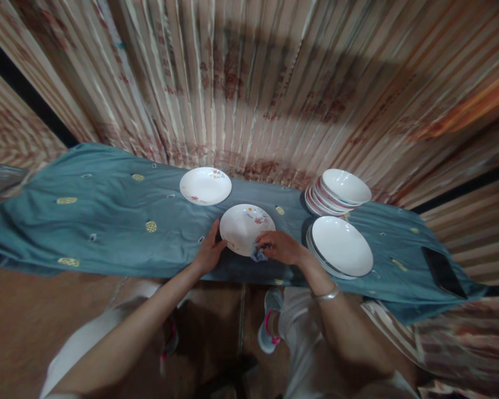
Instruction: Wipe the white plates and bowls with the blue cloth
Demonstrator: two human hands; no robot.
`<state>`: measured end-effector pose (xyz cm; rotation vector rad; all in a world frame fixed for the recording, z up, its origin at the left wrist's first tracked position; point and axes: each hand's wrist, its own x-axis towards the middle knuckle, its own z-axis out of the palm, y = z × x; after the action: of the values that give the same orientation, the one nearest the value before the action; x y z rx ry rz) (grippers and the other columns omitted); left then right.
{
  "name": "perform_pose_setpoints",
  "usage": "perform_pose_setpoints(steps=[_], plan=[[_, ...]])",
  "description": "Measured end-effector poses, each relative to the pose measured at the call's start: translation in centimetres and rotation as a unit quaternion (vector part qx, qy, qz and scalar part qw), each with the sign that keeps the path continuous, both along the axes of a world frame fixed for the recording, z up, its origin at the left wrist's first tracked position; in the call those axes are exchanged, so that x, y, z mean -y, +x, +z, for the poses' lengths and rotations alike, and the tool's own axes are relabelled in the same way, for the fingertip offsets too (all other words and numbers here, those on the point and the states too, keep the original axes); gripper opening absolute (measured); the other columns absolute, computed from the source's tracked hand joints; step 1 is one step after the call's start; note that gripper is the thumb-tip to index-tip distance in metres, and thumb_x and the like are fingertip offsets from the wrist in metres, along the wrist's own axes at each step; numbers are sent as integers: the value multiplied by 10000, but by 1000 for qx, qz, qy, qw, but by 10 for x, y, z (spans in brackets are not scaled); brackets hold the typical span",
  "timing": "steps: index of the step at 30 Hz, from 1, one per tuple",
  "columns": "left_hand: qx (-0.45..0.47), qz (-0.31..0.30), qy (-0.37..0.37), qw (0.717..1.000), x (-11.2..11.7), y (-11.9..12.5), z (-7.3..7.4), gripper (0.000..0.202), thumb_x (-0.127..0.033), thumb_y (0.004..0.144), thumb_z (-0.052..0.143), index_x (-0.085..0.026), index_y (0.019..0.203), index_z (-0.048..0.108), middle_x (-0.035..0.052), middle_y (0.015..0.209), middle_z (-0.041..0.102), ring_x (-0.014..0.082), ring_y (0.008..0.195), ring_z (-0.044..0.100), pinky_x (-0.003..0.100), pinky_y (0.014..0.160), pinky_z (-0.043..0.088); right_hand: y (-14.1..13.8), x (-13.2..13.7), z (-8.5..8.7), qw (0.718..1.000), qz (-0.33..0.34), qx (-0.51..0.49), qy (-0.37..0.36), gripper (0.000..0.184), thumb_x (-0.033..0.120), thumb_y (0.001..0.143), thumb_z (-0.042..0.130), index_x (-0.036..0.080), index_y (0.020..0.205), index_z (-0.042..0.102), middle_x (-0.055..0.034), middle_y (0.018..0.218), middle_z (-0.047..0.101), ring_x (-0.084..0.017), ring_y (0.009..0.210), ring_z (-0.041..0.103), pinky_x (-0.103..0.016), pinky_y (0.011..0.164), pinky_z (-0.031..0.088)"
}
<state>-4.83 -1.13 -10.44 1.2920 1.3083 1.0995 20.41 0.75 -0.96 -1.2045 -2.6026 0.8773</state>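
Head view, our findings:
1. Left hand (210,252) curls around the left rim of the plate (245,224), at the middle of the tabletop's (108,221) near edge.
2. Right hand (280,247) is closed on a rag (258,254), pressed to the plate's near rim.
3. Risk, we judge: so close to that edge, a slipping grip could drop the plate.

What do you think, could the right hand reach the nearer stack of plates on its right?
Probably yes: the right hand, holding a cloth at the floral plate, sits just beside the nearer stack, with only bare tablecloth between them.
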Motion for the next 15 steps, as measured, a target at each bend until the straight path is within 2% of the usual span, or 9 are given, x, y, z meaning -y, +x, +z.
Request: perform_pose_setpoints(steps=[7, 11, 15], plan=[[1, 3, -1, 1000, -1, 0, -1, 835, -299, 761, 642, -204, 1541, 360, 97, 1632, 354, 280, 1523, 275, 452, 1261, 156, 1, 1, -6, 992, -72, 62, 81, 218, 40, 779, 582, 192, 788, 738, -74, 1007, 750, -242, 953, 677, -378, 923, 516], [10, 0, -3, 1000, -1, 0, -3, 850, -307, 763, 625, -175, 1549, 331, 118, 1645, 320, 271, 1528, 261, 435, 1261, 161, 0, 0, -6, 981, -116, 103, 120, 229, 29, 808, 556, 169, 836, 735, -121, 1080, 730, -262, 1010, 651, -413, 984, 498], [11, -6, 4, 1000, -1, 1, -2, 833, -316, 766, 623, -170, 1538, 346, 126, 1639, 329, 271, 1527, 265, 444, 1260, 162, 0, -4, -9, 972, -145, 90, 160, 255, 9, 817, 526, 169, 843, 724, -117, 1102, 712, -248, 1056, 633, -415, 1038, 470]])
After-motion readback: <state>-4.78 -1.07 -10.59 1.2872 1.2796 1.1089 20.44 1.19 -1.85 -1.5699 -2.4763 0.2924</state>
